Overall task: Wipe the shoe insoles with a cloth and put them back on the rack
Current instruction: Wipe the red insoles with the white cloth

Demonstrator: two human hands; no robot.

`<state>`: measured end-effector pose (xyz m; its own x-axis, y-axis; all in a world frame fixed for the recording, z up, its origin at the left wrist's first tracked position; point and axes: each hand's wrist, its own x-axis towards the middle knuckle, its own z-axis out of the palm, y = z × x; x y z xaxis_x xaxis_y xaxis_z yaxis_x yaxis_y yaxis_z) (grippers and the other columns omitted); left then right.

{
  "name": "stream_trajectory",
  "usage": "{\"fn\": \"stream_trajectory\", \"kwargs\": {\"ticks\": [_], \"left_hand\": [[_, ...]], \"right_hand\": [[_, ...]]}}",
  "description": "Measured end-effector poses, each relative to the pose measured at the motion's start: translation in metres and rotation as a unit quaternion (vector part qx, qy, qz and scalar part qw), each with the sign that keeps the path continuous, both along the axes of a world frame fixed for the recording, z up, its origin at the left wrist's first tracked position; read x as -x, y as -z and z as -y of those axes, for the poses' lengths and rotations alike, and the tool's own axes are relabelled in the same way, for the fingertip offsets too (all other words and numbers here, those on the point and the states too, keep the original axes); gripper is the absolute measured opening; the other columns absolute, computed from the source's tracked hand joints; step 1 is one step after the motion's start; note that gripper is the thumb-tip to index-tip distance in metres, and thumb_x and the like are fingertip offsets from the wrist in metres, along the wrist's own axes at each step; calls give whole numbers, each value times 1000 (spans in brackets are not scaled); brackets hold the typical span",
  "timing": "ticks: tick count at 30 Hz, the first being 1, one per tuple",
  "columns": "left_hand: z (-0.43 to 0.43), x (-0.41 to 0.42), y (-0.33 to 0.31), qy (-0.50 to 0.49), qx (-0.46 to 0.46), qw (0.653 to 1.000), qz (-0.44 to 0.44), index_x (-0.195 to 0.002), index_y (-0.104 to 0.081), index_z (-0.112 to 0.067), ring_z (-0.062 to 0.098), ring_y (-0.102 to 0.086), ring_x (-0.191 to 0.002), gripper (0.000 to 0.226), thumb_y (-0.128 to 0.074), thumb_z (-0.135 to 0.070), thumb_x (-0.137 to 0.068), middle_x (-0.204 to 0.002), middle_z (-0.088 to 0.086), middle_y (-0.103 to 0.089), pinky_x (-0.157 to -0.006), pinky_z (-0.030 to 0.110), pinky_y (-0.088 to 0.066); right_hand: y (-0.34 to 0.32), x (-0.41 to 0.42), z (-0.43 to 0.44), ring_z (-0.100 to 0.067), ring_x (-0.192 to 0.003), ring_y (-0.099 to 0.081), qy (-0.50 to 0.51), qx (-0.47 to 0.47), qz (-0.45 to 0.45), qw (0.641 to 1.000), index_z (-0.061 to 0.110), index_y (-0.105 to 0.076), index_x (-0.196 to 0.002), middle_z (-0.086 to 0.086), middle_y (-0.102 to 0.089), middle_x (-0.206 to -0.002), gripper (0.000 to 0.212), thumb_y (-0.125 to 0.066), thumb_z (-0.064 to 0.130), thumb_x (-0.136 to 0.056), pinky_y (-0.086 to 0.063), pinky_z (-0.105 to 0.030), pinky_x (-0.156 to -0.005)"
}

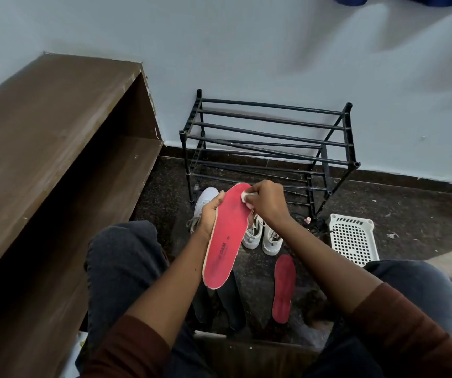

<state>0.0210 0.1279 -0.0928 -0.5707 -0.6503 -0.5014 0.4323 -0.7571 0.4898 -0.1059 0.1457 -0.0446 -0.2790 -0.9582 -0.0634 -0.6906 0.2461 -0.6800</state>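
1. While my left hand [210, 216] curls round the left edge of the red insole [226, 238] about midway along, thumb lying up the rim, my right hand [267, 203] is bunched up on a small white cloth [245, 197], pinching it and pressing it onto the toe end.
2. That insole's up in the air between my knees, red side facing me, toe pointing away toward the rack and heel nearest me. Some lettering is printed near the heel, but it's too blurry to read.
3. On the floor just right of it lies the second red insole [283, 289], flat, toe pointing away. Under the held one are two dark flat pieces [230, 304]. They look like insoles too, can't say for sure.
4. A bit farther out, a pair of white shoes [263, 236] sits on the floor under my right wrist, and another white shoe [205, 200] pokes out behind my left hand.
5. Black rack [268, 132] stands against the far wall, one of its middle bars sitting crooked.
6. White plastic basket [353, 241] is on the floor near the rack's right legs, and a brown wooden shelf unit [55, 132] runs along the left.
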Motion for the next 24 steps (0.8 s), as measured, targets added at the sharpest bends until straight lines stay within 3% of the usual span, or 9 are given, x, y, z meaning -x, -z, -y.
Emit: {"fn": "stream_trajectory", "kwargs": {"ticks": [2, 5, 7, 10, 14, 16, 19, 24], "left_hand": [[0, 1, -5, 5, -10, 1000, -11, -78, -77, -4, 26, -67, -61, 71, -24, -48, -96, -76, 14, -71, -60, 29, -54], [1, 4, -8, -9, -6, 1000, -5, -77, -78, -9, 22, -70, -70, 68, -24, -45, -99, -81, 9, -73, -77, 35, -51], [2, 3, -8, -5, -3, 1000, 8, -75, -78, -9, 21, -70, -67, 70, -23, -44, -99, -78, 9, -73, -71, 31, -54], [6, 2, -6, -1, 2, 1000, 6, -66, -76, -7, 20, -69, -58, 73, -21, -42, -100, -67, 9, -71, -56, 26, -57], [8, 3, 1, -20, -20, 999, 17, -66, -76, -5, 21, -69, -60, 79, -20, -49, -99, -67, 11, -69, -57, 25, -57], [6, 3, 2, -13, -18, 999, 25, -69, -75, -5, 20, -69, -62, 82, -19, -57, -96, -68, 11, -69, -60, 25, -56], [3, 6, -6, 15, -4, 1000, 13, -75, -76, -5, 21, -70, -65, 85, -16, -62, -94, -71, 11, -70, -61, 27, -58], [3, 8, -10, 52, 43, 997, 42, -68, -77, -13, 17, -66, -53, 80, -15, -54, -98, -63, 6, -69, -52, 21, -54]], "right_hand": [[1, 0, 5, -16, -77, -63, 32, 36, 4, 999, -2, -73, -89, -15, -72, -89, 16, -60, 3, -81, -34, -8, -58], [1, -4, 10, -23, -93, -65, 49, 43, 2, 998, -1, -71, -98, -15, -69, -100, 20, -59, 7, -85, -40, -15, -72], [0, -8, 9, -25, -98, -63, 31, 35, -1, 999, -1, -70, -101, -15, -67, -105, 21, -59, 6, -85, -38, -14, -76], [2, -18, 0, -24, -102, -60, -38, 19, -20, 999, 3, -70, -102, -13, -65, -111, 21, -60, 6, -85, -30, -10, -73], [5, -29, -14, -22, -100, -61, -117, 2, 5, 993, 6, -71, -102, -9, -65, -112, 21, -62, 7, -84, -34, -14, -82], [3, -27, -17, -20, -97, -62, -130, -6, 18, 991, 7, -72, -101, -9, -66, -108, 20, -65, 8, -82, -35, -13, -79], [-1, -20, -13, -18, -92, -62, -109, -2, 8, 994, 6, -73, -97, -9, -69, -102, 18, -68, 9, -79, -32, -9, -69], [-3, -1, 4, -23, -95, -62, 0, 44, -32, 999, 1, -72, -97, -15, -67, -103, 18, -64, 6, -81, -32, -10, -71]]}}
